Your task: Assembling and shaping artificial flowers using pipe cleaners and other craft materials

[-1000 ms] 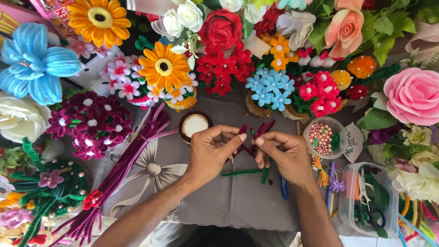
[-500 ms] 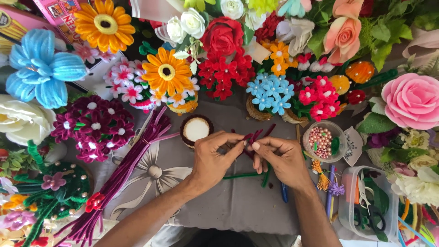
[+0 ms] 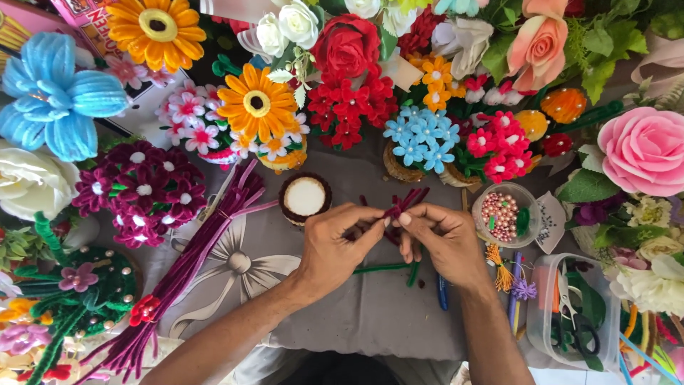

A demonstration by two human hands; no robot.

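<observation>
A small bunch of maroon pipe cleaners is pinched between the fingertips of both hands, at the centre of the grey cloth. The left hand has its thumb and forefinger closed on the near end of the bunch; the right hand is closed on it just to the right, fingers curled under. How many stems are held cannot be told, since their lower parts are hidden by the fingers. The free tips are fanned up and to the right.

A green stem is seen below the hands, partly covered by the right hand, and a blue pen-like thing is half hidden by the right wrist. Just left of the left hand stands a brown cup with a white filling. Farther left, a long sheaf of maroon cleaners is laid aslant, its near end cut off by the frame edge. Right of the hands a clear bowl of beads is set, and nearer, a clear box with scissors inside, blurred. The far side is lined with handmade flowers, among them a red rose and blue blossoms.
</observation>
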